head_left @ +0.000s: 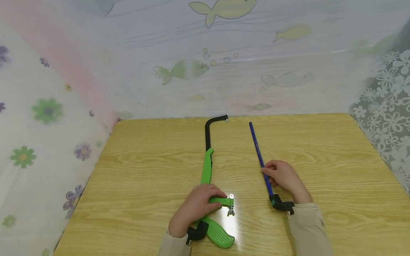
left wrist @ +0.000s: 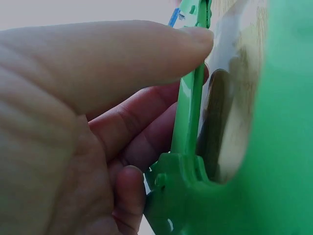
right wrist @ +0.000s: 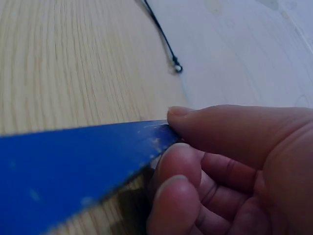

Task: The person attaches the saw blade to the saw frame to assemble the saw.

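A hacksaw frame with a green body [head_left: 206,170] and a black bent bar [head_left: 207,135] lies lengthwise on the table. My left hand [head_left: 200,202] grips its green lower arm [head_left: 225,202], thumb on one side and fingers behind, as the left wrist view shows at the green bar [left wrist: 188,112]. A wing nut [head_left: 231,212] hangs at that arm's end. The ribbed green handle [head_left: 221,234] points toward me. To the right, my right hand [head_left: 283,177] pinches a blue hacksaw blade [head_left: 257,147] between thumb and fingers. In the right wrist view the blade [right wrist: 88,161] runs left from the fingertips.
The wood-grain table [head_left: 144,160] ends against a fish-patterned sheet [head_left: 224,81] at the back. Flowered sheets [head_left: 48,142] hang at the left and right. Each wrist wears a black camera mount [head_left: 280,204]. The frame's far tip [head_left: 226,118] reaches near the back edge.
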`<state>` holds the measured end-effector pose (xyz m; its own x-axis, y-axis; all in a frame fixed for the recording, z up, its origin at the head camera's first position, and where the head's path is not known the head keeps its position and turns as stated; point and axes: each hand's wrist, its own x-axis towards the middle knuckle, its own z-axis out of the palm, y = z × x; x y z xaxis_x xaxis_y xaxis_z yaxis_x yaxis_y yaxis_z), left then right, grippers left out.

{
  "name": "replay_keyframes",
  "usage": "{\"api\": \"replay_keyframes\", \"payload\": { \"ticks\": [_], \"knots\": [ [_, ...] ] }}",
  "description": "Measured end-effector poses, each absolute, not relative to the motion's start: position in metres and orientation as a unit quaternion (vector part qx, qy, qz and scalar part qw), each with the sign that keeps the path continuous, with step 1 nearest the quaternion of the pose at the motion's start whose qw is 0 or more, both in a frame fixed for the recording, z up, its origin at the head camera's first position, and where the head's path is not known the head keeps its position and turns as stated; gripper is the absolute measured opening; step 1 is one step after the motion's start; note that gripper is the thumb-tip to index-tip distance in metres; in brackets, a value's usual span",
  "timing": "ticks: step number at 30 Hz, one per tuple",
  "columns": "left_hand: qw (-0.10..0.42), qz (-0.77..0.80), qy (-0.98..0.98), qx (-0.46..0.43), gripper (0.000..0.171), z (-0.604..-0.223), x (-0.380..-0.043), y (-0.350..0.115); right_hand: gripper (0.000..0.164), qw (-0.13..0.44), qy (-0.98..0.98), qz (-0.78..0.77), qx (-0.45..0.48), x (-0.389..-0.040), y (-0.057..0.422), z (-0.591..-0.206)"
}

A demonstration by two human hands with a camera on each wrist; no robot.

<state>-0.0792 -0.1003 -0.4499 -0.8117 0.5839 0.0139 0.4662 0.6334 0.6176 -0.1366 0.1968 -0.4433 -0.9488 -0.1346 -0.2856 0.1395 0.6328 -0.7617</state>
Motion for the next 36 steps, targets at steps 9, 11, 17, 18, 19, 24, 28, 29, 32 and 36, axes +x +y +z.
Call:
{"api": "replay_keyframes", "payload": {
  "ticks": [9,11,17,18,19,24,28,29,32,36],
  "knots": [
    [0.090,0.307,0.903,0.288,0.024,-0.448,-0.079,-0.100,0.028,0.163,0.853,-0.496,0.003,-0.142,0.183,-0.451],
    [0.094,0.306,0.903,0.286,0.024,-0.448,-0.079,-0.100,0.028,0.161,0.850,-0.502,0.005,-0.142,0.179,-0.452],
    [0.097,0.307,0.903,0.284,0.023,-0.451,-0.079,-0.100,0.028,0.147,0.838,-0.525,0.014,-0.143,0.166,-0.455],
    [0.097,0.306,0.904,0.284,0.023,-0.451,-0.079,-0.100,0.028,0.147,0.832,-0.535,0.018,-0.143,0.163,-0.455],
    [0.096,0.306,0.904,0.284,0.023,-0.451,-0.079,-0.100,0.029,0.148,0.825,-0.544,0.020,-0.143,0.161,-0.455],
    [0.092,0.310,0.903,0.283,0.023,-0.452,-0.080,-0.100,0.032,0.164,0.784,-0.598,0.029,-0.143,0.147,-0.456],
    [0.093,0.309,0.903,0.283,0.022,-0.452,-0.081,-0.099,0.031,0.167,0.765,-0.621,0.030,-0.142,0.136,-0.457],
    [0.094,0.309,0.903,0.283,0.022,-0.452,-0.081,-0.099,0.032,0.165,0.761,-0.626,0.029,-0.142,0.133,-0.458],
    [0.099,0.308,0.903,0.282,0.022,-0.451,-0.081,-0.099,0.031,0.154,0.757,-0.634,0.034,-0.141,0.127,-0.458],
    [0.102,0.306,0.904,0.280,0.022,-0.450,-0.081,-0.098,0.029,0.143,0.758,-0.636,0.039,-0.140,0.122,-0.459]
  ]
}}
